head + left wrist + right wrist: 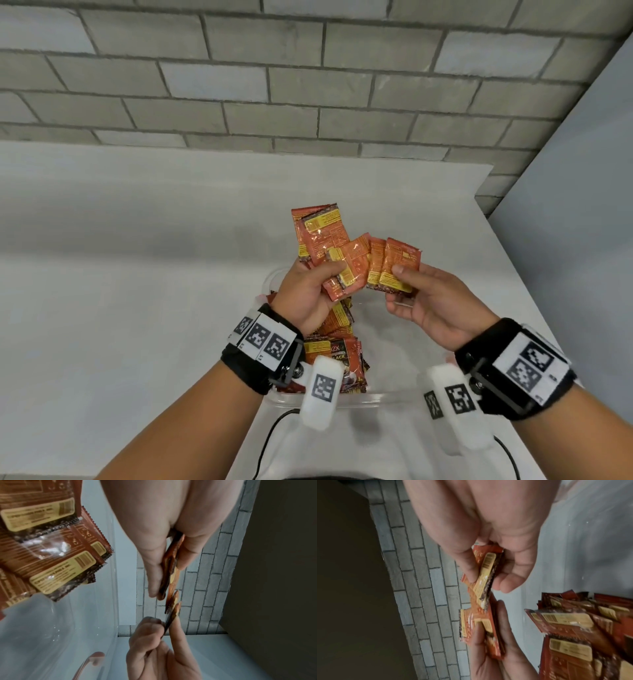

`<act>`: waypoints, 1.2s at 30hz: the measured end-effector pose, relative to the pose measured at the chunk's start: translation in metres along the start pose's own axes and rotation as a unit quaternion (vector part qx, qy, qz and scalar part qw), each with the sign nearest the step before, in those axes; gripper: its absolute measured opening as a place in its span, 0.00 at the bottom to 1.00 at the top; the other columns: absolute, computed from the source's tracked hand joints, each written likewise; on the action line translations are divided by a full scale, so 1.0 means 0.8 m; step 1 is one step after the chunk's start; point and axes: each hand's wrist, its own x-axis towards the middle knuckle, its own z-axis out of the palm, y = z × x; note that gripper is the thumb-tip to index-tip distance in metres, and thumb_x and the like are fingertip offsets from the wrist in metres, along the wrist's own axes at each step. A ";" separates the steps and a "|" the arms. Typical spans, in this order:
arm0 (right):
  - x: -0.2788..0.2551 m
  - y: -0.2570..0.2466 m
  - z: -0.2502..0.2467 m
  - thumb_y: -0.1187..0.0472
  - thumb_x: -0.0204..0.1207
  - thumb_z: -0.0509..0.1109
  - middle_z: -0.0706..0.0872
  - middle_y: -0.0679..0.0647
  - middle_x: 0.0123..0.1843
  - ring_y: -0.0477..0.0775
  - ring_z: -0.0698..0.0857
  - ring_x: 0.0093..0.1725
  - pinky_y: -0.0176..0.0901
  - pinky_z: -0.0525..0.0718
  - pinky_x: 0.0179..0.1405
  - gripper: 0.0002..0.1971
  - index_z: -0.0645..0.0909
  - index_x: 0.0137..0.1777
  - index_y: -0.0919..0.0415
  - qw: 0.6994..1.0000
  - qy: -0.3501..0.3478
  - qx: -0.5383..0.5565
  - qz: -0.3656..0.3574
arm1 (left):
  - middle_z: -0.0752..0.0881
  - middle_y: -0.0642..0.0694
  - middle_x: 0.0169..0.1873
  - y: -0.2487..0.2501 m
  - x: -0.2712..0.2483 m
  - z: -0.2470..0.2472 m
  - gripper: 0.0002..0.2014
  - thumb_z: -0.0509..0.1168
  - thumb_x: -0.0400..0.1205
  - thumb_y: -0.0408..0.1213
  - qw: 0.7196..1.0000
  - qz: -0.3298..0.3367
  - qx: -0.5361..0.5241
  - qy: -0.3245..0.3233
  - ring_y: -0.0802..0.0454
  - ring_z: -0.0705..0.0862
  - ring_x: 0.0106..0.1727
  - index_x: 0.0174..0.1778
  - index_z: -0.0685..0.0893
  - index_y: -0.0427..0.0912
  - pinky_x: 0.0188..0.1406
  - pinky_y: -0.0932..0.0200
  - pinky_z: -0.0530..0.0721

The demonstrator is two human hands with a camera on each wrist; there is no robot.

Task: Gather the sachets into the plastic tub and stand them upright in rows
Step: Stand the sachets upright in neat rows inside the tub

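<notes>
Both hands are raised above a clear plastic tub (274, 274) on the white table. My left hand (308, 291) grips a fanned bunch of orange sachets (322, 236) between thumb and fingers. My right hand (421, 298) pinches a couple more orange sachets (400, 263) just to the right of that bunch, almost touching it. More sachets (339, 346) lie heaped in the tub's left part below my left wrist. In the left wrist view, the held sachets (171, 566) show edge-on. In the right wrist view, my thumb presses on the pinched sachets (486, 574), and the tub's heap (573, 628) sits at the lower right.
A grey brick wall (308, 85) stands behind the white table (137, 274). A grey panel (582, 205) rises at the right beyond the table's edge. Black cables (270, 438) hang near the front edge. The tub's right part (394, 342) shows bare floor.
</notes>
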 end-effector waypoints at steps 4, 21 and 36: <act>0.002 0.010 0.011 0.63 0.76 0.69 0.88 0.54 0.43 0.49 0.85 0.36 0.43 0.87 0.40 0.06 0.84 0.51 0.59 1.000 0.013 -0.006 0.024 | 0.90 0.38 0.50 -0.009 -0.005 0.006 0.15 0.61 0.79 0.20 0.999 0.024 0.019 -0.009 0.43 0.89 0.51 0.61 0.80 0.31 0.50 0.50 0.89; -0.006 -0.003 0.008 0.72 0.78 0.63 0.89 0.51 0.46 0.47 0.86 0.42 0.41 0.81 0.38 0.13 0.81 0.56 0.56 0.986 0.065 -0.121 -0.095 | 0.88 0.32 0.55 -0.008 -0.012 0.007 0.14 0.65 0.82 0.40 0.991 -0.085 0.101 -0.005 0.40 0.91 0.41 0.63 0.82 0.40 0.31 0.48 0.90; 0.000 -0.006 0.000 0.69 0.79 0.63 0.89 0.51 0.43 0.49 0.86 0.42 0.42 0.80 0.44 0.10 0.84 0.51 0.57 0.980 0.065 -0.167 -0.081 | 0.88 0.34 0.53 -0.005 -0.008 0.008 0.22 0.53 0.86 0.55 0.979 -0.190 0.074 -0.022 0.33 0.89 0.39 0.66 0.78 0.45 0.29 0.43 0.89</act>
